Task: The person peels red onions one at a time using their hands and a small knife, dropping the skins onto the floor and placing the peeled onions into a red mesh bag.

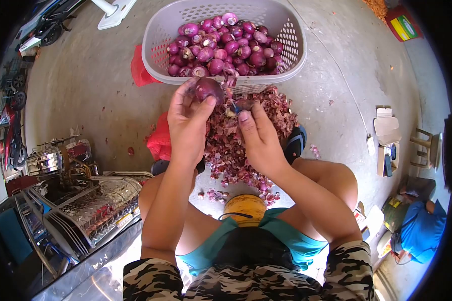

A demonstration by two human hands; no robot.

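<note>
My left hand (188, 118) holds a red onion (209, 90) between thumb and fingers, above the heap of peelings. My right hand (257, 131), just to the right, is closed on what looks like a small knife (236, 107) with a blue part; most of it is hidden by the fingers. A strip of loose onion skin (230, 80) hangs between the two hands. Below them a large pile of dry onion skins (226, 145) covers the floor between my feet. Ahead stands a grey plastic basket (153, 52) holding many red onions (231, 47).
A red mesh bag (159, 139) lies by my left foot. The yellow container (245, 206) is between my thighs. Shiny metal-trimmed vehicle parts (98, 205) stand at left. At right are an open cardboard box (388, 158), a white cord on the floor, and a person in blue (423, 232).
</note>
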